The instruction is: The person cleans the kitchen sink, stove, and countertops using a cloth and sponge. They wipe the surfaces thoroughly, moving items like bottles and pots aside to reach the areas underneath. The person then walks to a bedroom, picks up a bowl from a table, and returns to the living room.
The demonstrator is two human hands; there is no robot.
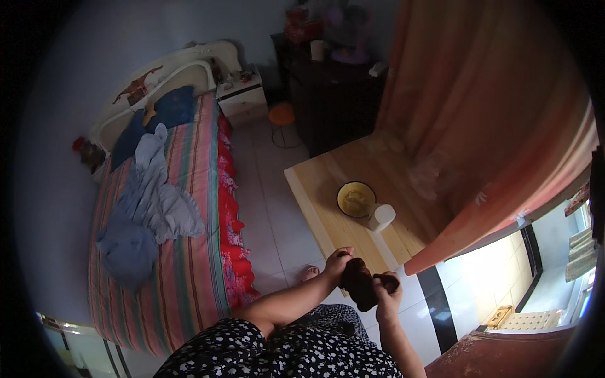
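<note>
Between my hands, in front of my body, is a dark brown piece (359, 286) that looks soft, like cloth; its exact kind is too dark to make out. My left hand (337, 263) grips its upper left end with curled fingers. At the other end, my right hand (387, 295) pinches it, thumb laid on top. Just beyond is the corner of a light wooden table (315, 195). On it stand a yellow bowl (357, 191) with a dark rim and, touching or very close to it, a white roll or cup-like cylinder (381, 217).
To the left is a bed (189, 283) with a striped sheet and rumpled grey-blue clothes (157, 201). An orange curtain (466, 113) hangs over the table's right side. Farther off are a round stool (282, 114), a white nightstand (242, 97) and a dark cabinet (334, 101).
</note>
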